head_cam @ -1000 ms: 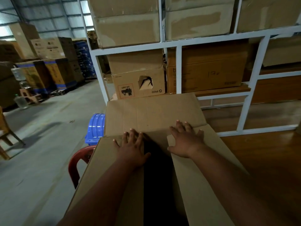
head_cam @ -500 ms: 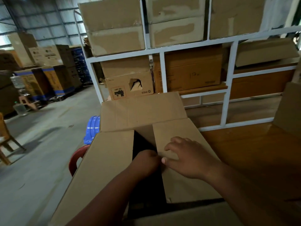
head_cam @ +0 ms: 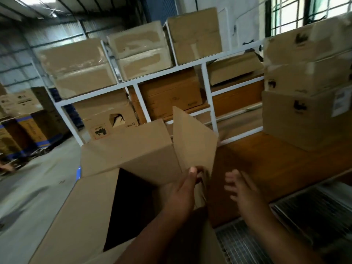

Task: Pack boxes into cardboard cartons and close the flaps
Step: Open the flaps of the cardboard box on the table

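At the carton (head_cam: 80, 216): left hand (head_cam: 181, 195) gripping raised flap (head_cam: 192, 143).

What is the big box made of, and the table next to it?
The carton looks like plain brown cardboard: dull, with folded flaps, one pinched by the left hand. The table seems to be wood, orange-brown and slightly shiny, though blur hides any grain.
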Demonstrator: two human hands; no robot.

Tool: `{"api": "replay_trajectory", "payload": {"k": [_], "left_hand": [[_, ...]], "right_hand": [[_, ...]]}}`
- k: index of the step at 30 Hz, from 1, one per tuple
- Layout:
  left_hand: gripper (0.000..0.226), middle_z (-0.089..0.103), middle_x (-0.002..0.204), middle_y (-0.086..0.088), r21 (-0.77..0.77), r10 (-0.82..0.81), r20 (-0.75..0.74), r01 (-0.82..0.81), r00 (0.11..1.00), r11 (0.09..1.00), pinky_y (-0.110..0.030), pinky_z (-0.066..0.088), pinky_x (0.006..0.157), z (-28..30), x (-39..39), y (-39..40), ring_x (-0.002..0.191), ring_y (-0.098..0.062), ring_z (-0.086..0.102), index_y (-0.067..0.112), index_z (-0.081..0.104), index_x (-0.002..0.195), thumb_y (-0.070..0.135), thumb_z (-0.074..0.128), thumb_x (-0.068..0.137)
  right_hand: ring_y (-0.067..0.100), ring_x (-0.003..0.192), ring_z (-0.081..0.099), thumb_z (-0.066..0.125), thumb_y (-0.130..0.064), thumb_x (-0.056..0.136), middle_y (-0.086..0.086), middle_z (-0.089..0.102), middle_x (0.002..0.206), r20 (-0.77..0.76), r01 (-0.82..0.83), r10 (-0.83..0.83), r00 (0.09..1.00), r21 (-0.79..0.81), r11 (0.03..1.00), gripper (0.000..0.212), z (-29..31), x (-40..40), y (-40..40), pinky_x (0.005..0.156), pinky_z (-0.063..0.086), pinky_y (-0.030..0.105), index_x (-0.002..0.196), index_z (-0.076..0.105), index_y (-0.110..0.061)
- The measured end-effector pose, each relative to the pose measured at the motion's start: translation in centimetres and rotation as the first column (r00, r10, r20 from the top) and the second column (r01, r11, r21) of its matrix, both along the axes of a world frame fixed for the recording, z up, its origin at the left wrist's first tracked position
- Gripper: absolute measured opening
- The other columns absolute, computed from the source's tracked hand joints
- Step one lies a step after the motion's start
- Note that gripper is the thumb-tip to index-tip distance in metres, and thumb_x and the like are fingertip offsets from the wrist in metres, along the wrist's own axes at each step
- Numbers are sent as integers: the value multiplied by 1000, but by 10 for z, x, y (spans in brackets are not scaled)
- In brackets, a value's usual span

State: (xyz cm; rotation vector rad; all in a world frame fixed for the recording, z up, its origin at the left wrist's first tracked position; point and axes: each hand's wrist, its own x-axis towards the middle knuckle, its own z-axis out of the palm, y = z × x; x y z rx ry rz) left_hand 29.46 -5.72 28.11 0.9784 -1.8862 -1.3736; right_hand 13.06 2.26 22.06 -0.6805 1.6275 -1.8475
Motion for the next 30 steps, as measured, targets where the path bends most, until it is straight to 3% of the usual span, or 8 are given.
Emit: {"api": "replay_trajectory", "payload": {"k": [5,10,12,18,20,23,27,30], "left_hand": [[62,82,114,4,-63,-61,46,64,997,996,-14,52,89,-17,-21,19,106,-2,73,17,84,112,62,42,101],[36,82,112,7,-99,19,135,-6,991,995,-24,57,93,-26,-8,21,107,-5,74,22,84,110,41,53,113],[28,82,103,3,-165,57,145,-33,988,986,-23,58,82,-22,9,15,96,-11,76,23,84,106,36,60,111],[29,81,96,-13,-205,239,141,-208,961,956,-67,64,86,-5,105,-13,95,-42,78,21,82,109,43,69,97],[29,82,97,-7,-286,320,169,-264,932,921,-60,65,88,-3,148,-23,94,-31,81,25,81,110,48,68,96],[17,80,99,15,-543,457,236,-274,858,794,-28,60,81,-5,212,-32,95,-6,76,34,80,101,43,66,100],[15,74,110,27,-663,628,287,-323,723,675,-25,56,79,-28,302,-42,84,3,70,35,78,112,44,72,101],[23,72,112,23,-673,640,284,-327,714,663,-18,46,80,-46,344,-48,84,5,64,34,76,111,50,65,99]], "right_hand": [[20,81,75,61,-30,111,-12,73,84,-17,115,-115,993,-16,993,27,-36,1,35,76,56,43,89,73,-41],[7,78,72,54,-57,98,-17,74,88,-105,-8,-1,994,-79,997,19,-24,31,47,67,57,38,95,71,-48],[8,79,72,51,-62,93,-17,74,89,-183,-64,47,982,-91,994,24,-16,46,44,66,60,37,98,70,-48],[-7,100,67,50,-61,99,-29,67,110,-595,-285,231,770,3,959,28,6,96,0,79,55,19,123,60,-49],[-5,106,64,45,-69,96,-27,67,115,-676,-344,310,668,90,935,41,15,120,-21,83,50,20,133,52,-52],[2,113,63,41,-72,95,-19,67,128,-708,-457,457,539,211,864,52,29,165,-51,87,50,25,142,44,-50],[27,129,66,53,-63,104,0,69,142,-709,-455,631,314,471,756,56,32,240,-86,104,55,45,152,42,-35],[33,126,68,52,-66,103,5,71,140,-638,-406,715,285,596,693,56,19,274,-105,102,56,47,146,44,-31]]}}
